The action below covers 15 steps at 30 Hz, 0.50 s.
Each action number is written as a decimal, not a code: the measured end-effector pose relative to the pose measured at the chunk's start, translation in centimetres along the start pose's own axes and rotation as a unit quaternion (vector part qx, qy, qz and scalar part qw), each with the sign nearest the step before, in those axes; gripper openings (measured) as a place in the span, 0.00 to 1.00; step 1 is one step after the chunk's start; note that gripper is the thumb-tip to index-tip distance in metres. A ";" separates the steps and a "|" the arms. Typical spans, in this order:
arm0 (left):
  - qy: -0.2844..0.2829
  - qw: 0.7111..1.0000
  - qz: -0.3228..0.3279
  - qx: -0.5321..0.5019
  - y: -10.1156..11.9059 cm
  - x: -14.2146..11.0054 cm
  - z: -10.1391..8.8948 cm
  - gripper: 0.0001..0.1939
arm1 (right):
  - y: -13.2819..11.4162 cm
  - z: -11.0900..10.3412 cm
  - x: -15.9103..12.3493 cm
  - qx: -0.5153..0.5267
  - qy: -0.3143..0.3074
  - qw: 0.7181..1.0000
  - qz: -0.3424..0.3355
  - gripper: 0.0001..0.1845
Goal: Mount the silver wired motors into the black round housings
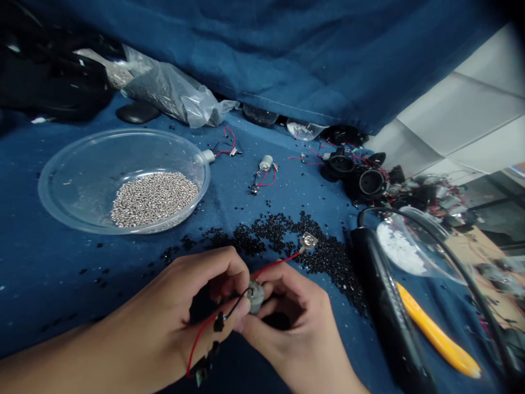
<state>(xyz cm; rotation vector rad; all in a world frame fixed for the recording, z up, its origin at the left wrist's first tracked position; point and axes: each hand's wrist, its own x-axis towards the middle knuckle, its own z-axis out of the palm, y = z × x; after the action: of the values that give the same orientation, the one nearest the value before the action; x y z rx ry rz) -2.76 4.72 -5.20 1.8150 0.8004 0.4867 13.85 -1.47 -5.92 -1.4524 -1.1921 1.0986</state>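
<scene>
Both my hands meet low in the middle of the view over a blue cloth. My left hand (192, 306) and my right hand (295, 323) pinch a small silver motor (256, 295) between their fingertips. Red and black wires (274, 264) run from the motor; one red wire leads to a small metal contact plate (307, 239) lying on a scatter of tiny black parts (287, 235). Another red wire loops down under my left wrist to a small black connector (219, 322).
A clear plastic bowl (74, 164) with several small silver pieces stands at the left. Two more wired motors (266, 162) lie behind. A black electric screwdriver (381, 290), a yellow tool (435, 334), a clear dish (410, 246) and black housings (361, 178) are at the right.
</scene>
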 end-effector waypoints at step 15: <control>-0.003 0.999 -0.024 -0.029 0.4 0.3 -0.1 0.10 | 0.2 0.0 -0.2 0.008 0.000 1.000 0.017 0.10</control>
<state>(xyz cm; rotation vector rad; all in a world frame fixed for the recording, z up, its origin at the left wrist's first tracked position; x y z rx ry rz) -2.47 4.94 -4.85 1.7386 0.8156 0.4687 13.83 -1.71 -6.06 -1.4659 -1.1604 1.1298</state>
